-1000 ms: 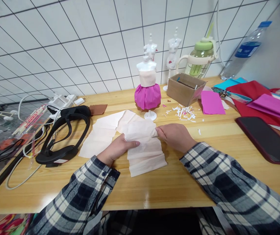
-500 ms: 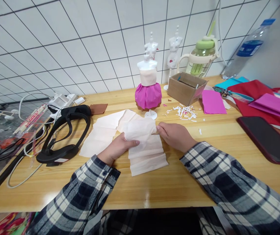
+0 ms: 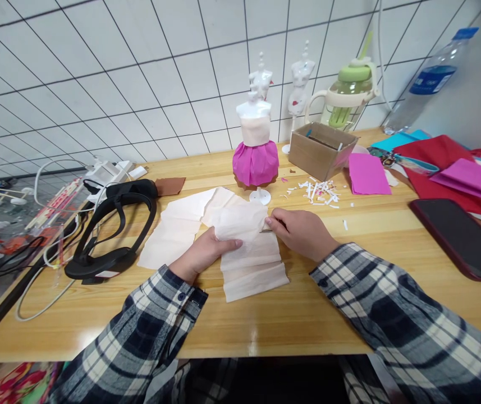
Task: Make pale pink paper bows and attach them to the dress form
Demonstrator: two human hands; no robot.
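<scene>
A creased, pale sheet (image 3: 252,269) lies over the wooden table, its upper part lifted between my hands. My left hand (image 3: 206,251) pinches its left side, thumb on top and fingers underneath. At the sheet's upper right edge, my right hand (image 3: 297,230) is closed on it, thumb against forefinger. Another pale sheet (image 3: 173,230) lies flat to the left, partly behind the held one. Just beyond my hands stands a small white dress form (image 3: 253,112) with a pale band and a gathered magenta skirt (image 3: 256,163).
Black headset (image 3: 109,241) and cables on the left. Behind are a cardboard box (image 3: 320,151), two more dress forms, a green-lidded jug (image 3: 347,95) and a bottle (image 3: 431,84). Paper scraps (image 3: 320,192), a magenta sheet (image 3: 369,174), red material and a phone (image 3: 461,238) lie right.
My right hand has shifted very slightly left along the sheet's edge. Both hands keep their hold, and the camera view has moved a little.
</scene>
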